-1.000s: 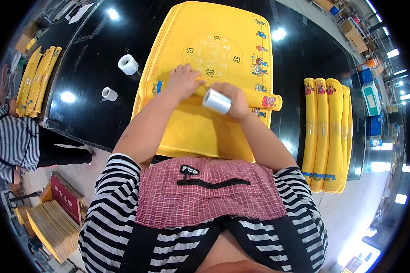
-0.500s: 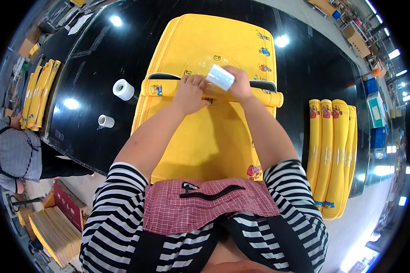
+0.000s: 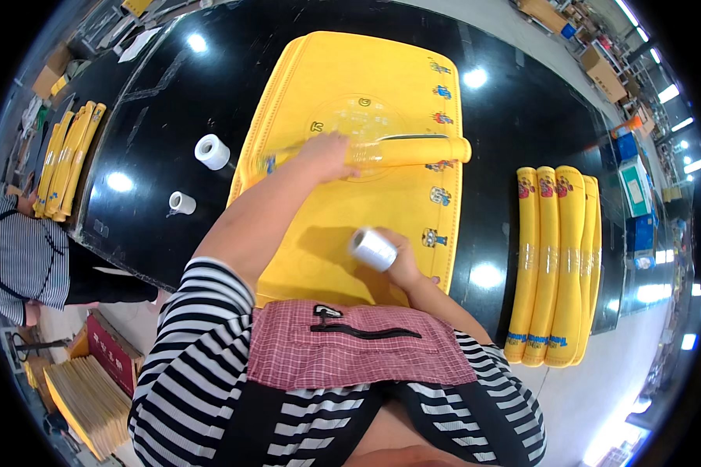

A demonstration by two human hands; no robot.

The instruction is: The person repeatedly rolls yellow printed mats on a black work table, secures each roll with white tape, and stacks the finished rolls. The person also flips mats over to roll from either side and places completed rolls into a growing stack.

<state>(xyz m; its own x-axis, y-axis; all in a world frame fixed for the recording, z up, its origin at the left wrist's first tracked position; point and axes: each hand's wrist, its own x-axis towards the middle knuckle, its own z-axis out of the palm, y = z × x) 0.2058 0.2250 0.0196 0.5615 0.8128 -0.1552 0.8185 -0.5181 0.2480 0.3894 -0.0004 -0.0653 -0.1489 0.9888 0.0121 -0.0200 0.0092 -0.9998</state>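
A yellow rolled mat (image 3: 424, 151) lies across a flat yellow mat (image 3: 343, 62) printed with small cartoon figures. My left hand (image 3: 325, 157) grips the rolled mat left of its middle, fingers over the top. Clear film shows around the roll beside that hand; where its loose end runs is hard to see. Nearer to me, over the flat mat, my right hand (image 3: 402, 266) is closed on a roll of clear film (image 3: 375, 251), apart from the rolled mat.
Two more film rolls, one larger (image 3: 212, 152) and one smaller (image 3: 182, 203), stand on the black table (image 3: 163, 101) at left. Several rolled yellow mats (image 3: 549, 265) lie at right, more (image 3: 66, 159) at far left. Another person in stripes (image 3: 31, 257) is at the left edge.
My right hand has drawn the film roll from the rolled mat down toward me. My left hand stays on the rolled mat, which now shows clear film around it.
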